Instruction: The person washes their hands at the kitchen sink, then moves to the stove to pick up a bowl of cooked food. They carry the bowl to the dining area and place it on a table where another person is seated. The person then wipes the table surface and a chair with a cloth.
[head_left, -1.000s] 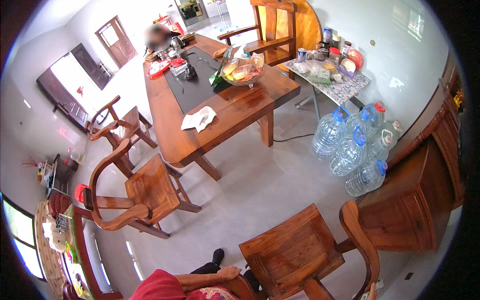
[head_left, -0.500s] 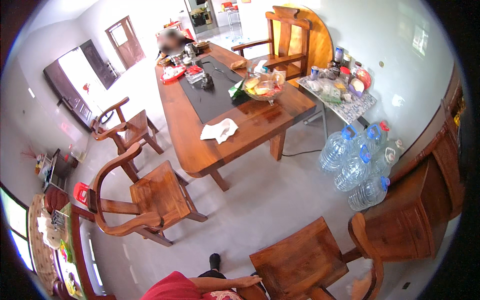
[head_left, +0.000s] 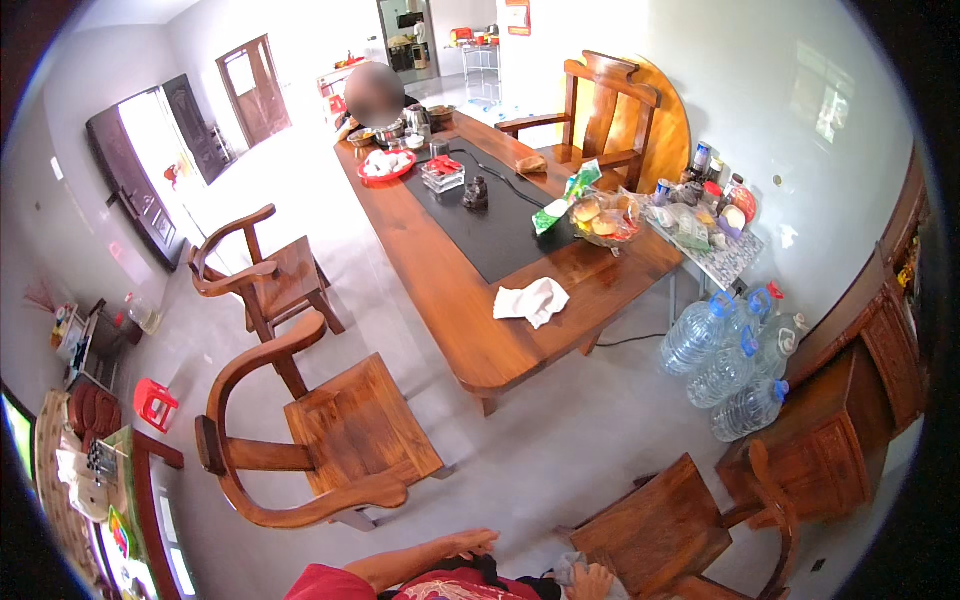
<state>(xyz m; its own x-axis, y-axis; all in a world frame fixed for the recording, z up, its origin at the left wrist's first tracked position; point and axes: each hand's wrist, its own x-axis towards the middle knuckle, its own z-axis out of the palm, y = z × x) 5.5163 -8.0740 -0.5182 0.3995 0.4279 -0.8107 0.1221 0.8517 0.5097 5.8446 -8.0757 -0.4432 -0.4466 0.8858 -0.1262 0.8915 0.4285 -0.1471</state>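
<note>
My left hand (head_left: 472, 543) is at the bottom middle, in front of my body. Its fingers are stretched out and hold nothing. Close to the front left of a wooden chair's seat (head_left: 655, 530), my right hand (head_left: 592, 583) is curled around what looks like a crumpled grey cloth (head_left: 571, 568); part of it is hidden. This chair has a curved armrest (head_left: 778, 520) on its right side. Farther ahead, a white cloth (head_left: 532, 302) lies crumpled on the near end of the long wooden table (head_left: 440, 310), away from both hands.
A curved-back armchair (head_left: 360, 430) stands left of the table, with another chair (head_left: 285, 270) behind it. Large water bottles (head_left: 720, 370) and a wooden cabinet (head_left: 800, 450) are at right. A fruit bowl (head_left: 605, 220) sits on the table. Another person (head_left: 375, 105) is at its far end.
My view has shifted, and the table sits farther right and lower. My left hand has lifted off from beside the chair seat. My right hand came from the chair's armrest side to its front left.
</note>
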